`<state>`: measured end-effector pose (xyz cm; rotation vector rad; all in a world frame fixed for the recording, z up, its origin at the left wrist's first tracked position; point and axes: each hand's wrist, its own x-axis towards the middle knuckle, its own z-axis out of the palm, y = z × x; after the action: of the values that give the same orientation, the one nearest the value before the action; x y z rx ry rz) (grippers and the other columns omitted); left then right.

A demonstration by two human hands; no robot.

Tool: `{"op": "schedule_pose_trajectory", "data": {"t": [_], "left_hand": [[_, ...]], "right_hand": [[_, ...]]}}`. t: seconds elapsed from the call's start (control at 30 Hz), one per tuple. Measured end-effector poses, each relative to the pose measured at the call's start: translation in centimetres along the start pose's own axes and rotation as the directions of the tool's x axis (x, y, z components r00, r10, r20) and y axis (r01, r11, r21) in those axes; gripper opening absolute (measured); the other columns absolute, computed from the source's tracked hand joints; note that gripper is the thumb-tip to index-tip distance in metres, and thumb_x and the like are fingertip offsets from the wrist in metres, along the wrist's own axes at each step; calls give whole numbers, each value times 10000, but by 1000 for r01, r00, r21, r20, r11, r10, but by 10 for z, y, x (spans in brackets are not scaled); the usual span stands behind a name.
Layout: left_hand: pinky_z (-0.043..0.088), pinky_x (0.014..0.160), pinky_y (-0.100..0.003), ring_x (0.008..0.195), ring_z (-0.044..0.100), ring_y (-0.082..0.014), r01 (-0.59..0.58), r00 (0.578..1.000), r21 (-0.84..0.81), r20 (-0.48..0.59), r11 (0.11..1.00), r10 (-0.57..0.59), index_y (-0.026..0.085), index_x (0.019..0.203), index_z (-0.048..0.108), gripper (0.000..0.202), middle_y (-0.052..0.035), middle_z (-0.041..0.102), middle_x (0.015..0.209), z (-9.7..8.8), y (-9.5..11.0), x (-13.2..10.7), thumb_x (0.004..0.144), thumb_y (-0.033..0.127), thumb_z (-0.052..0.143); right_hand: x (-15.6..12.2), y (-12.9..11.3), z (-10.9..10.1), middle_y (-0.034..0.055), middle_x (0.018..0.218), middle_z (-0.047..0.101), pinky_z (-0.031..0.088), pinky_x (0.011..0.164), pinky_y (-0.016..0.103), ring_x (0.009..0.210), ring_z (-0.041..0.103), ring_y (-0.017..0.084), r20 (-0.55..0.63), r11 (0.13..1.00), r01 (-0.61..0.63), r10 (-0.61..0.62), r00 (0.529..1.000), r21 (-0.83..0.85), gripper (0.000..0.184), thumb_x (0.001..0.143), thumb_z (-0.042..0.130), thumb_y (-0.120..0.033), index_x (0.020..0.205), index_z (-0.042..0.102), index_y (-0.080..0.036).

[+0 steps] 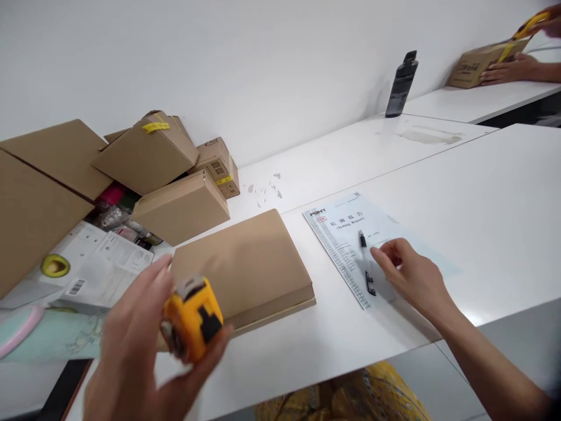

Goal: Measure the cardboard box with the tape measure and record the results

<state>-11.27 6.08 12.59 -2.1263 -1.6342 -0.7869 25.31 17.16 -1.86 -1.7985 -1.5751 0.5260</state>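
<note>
Left fingers point(146, 292) grip a tape measure point(193, 318); right fingers point(384, 263), loosely curled, holding nothing, hover beside a pen point(365, 260).

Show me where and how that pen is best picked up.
Probably pinch the pen across its middle, coming from above on the right hand's side. It is slim and lies flat on the report, pointing roughly away from the person, with nothing on top and that hand close by.
</note>
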Motion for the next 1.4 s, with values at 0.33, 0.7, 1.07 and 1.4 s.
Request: {"op": "schedule_pose_trajectory", "data": {"t": [0.33, 0.7, 1.07, 1.4], "left_hand": [[511, 1071, -541, 1320, 592, -342, -123, 980, 75, 167, 990, 109, 188, 1476, 468, 511, -158, 604, 1440, 48, -10, 50, 985, 266, 583], [262, 1280, -467, 1529, 338, -336, -382, 673, -473, 446, 794, 590, -12, 1471, 452, 731, -205, 487, 1572, 149, 148, -8, 1037, 577, 432], [106, 1289, -588, 1588, 113, -381, -298, 594, -477, 585, 827, 552, -4, 1578, 265, 892, -233, 238, 1691, 188, 142, -8, 1019, 692, 268], [198, 1265, -566, 1568, 198, -403, -438, 653, -365, 500, 822, 569, 2, 1552, 318, 921, -231, 330, 1655, 196, 142, -15, 1002, 729, 187]], "right_hand": [[30, 8, 13, 35, 671, 727, 432, 521, 352, 584, 652, 251, 258, 967, 210, -168, 952, -146, 331, 977, 434, -336, 1128, 698, -205], [21, 11, -13, 34, 780, 762, 554, 686, 356, 761, 719, 229, 230, 706, -142, -30, 973, 694, 297, 855, 760, -529, 894, 646, -257], [24, 14, 16, 55, 852, 716, 539, 738, 379, 829, 677, 234, 468, 820, -217, -69, 881, 530, 403, 876, 697, -618, 969, 705, -226], [23, 22, 28, 8, 708, 611, 459, 600, 316, 646, 574, 174, 390, 870, -144, -60, 919, 472, 420, 889, 651, -647, 825, 583, -237]]}}
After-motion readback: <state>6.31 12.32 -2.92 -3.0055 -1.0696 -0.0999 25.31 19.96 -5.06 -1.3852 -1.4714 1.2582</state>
